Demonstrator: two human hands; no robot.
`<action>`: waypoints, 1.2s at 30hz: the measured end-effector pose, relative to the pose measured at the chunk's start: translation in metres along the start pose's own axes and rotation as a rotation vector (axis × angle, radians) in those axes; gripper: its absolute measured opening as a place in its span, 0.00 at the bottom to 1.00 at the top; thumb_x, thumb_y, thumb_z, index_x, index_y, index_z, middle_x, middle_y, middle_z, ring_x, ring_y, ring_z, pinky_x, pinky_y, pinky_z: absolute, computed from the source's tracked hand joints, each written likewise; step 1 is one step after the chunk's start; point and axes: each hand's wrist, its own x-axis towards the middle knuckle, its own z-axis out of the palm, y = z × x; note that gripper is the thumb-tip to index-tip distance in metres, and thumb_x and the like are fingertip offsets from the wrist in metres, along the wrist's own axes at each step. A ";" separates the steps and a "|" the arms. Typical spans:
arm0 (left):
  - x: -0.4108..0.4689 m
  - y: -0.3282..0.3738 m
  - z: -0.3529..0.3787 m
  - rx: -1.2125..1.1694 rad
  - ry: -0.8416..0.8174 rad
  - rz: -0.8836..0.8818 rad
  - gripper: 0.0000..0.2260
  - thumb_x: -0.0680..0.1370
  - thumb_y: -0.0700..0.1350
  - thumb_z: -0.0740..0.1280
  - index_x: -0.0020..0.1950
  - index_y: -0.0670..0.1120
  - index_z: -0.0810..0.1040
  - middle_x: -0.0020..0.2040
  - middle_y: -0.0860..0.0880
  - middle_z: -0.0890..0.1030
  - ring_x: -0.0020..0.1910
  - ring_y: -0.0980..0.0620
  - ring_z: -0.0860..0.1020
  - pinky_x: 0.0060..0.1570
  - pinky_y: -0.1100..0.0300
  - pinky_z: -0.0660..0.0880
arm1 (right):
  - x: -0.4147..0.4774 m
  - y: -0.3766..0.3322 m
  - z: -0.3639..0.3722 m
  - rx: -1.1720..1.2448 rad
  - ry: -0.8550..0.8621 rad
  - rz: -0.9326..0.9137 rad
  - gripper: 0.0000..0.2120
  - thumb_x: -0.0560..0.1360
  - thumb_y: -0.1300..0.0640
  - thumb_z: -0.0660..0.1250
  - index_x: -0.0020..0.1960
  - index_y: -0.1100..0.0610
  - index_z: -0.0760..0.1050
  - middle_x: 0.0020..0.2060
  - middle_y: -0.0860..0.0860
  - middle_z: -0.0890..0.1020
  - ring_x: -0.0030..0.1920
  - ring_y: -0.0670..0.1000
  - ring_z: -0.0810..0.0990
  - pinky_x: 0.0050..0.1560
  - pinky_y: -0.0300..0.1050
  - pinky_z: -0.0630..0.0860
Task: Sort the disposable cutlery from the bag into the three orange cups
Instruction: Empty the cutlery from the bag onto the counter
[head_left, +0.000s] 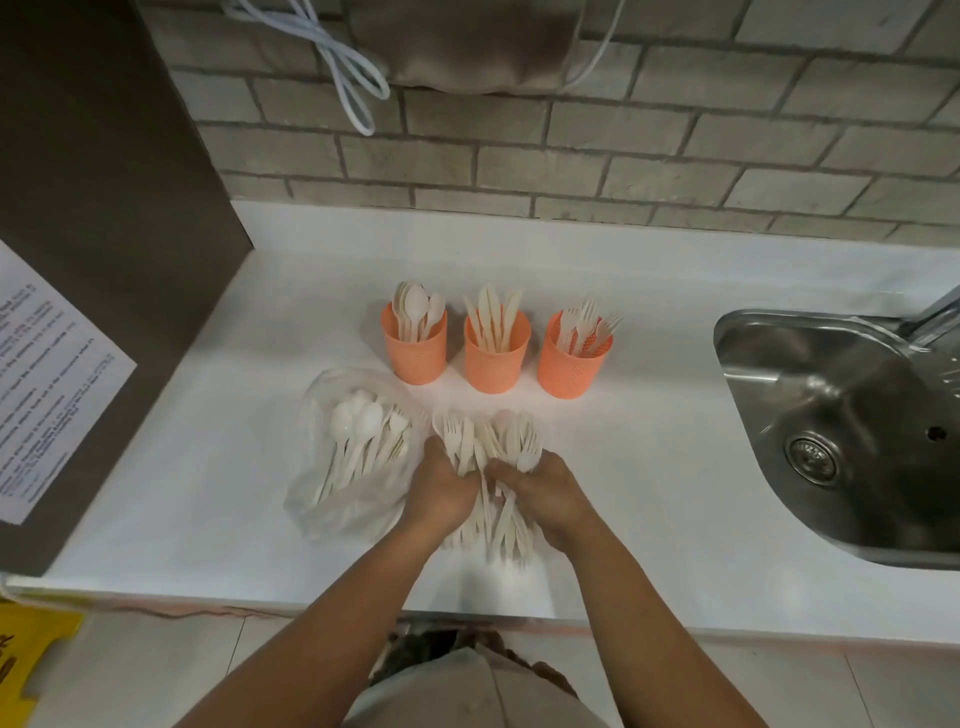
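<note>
Hands, left (440, 491) and right (546, 498), round cutlery heap (491, 439) — seemingly mixed.

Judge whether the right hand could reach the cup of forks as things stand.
Probably yes: only bare counter lies between the right hand and the cup of forks. But it grips a bundle of cutlery together with the left hand.

cutlery (500, 525) handles blurred, sink (831, 376) cropped right (notice (49, 384) unreadable)

sink (779, 395) R | paper (47, 374) L | cable (343, 67) on brick wall (623, 156)
</note>
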 end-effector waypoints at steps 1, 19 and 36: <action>0.000 -0.001 -0.001 0.020 0.006 0.009 0.17 0.79 0.43 0.71 0.64 0.48 0.69 0.51 0.56 0.77 0.52 0.52 0.78 0.47 0.58 0.75 | 0.000 0.000 -0.003 0.028 -0.003 0.002 0.09 0.77 0.59 0.72 0.57 0.54 0.84 0.47 0.54 0.88 0.48 0.58 0.88 0.53 0.55 0.85; 0.000 0.000 0.003 0.063 0.102 0.056 0.20 0.75 0.40 0.73 0.65 0.47 0.73 0.53 0.53 0.82 0.53 0.49 0.82 0.51 0.53 0.79 | -0.010 0.004 -0.020 -0.117 0.271 -0.071 0.10 0.78 0.52 0.70 0.58 0.51 0.79 0.50 0.45 0.85 0.51 0.48 0.84 0.47 0.40 0.79; -0.007 0.003 0.011 0.108 0.095 0.125 0.27 0.78 0.38 0.70 0.76 0.50 0.67 0.66 0.49 0.78 0.55 0.56 0.75 0.40 0.76 0.68 | -0.015 -0.002 -0.033 -0.410 0.345 -0.133 0.04 0.80 0.60 0.64 0.54 0.59 0.75 0.43 0.47 0.79 0.42 0.49 0.78 0.35 0.27 0.67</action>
